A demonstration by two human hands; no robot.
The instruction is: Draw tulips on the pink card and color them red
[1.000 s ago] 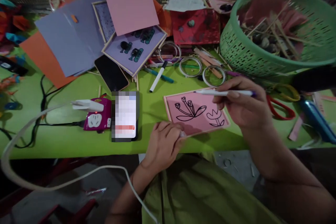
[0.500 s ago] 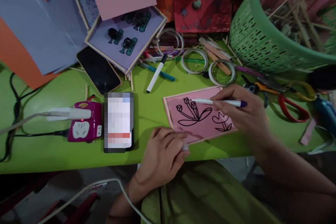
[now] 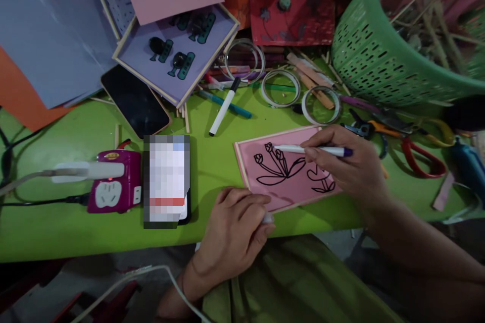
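Observation:
A pink card with thin wooden strips along its edges lies on the green table, with black outlined flowers on it. My right hand pinches a white pen with a purple end; its tip points left, at the flower heads. Part of the right-hand flower is behind my fingers. My left hand rests at the card's lower left edge, its fingers curled round a small whitish object, mostly hidden, that I cannot make out.
A white marker and tape rings lie beyond the card. Red-handled scissors are at the right, below a green basket. Two phones and a magenta power socket with cables sit at the left.
The view has shifted slightly, so the items at the left appear further left. The pen tip has moved slightly left and down over the flowers. Both hands keep their hold.

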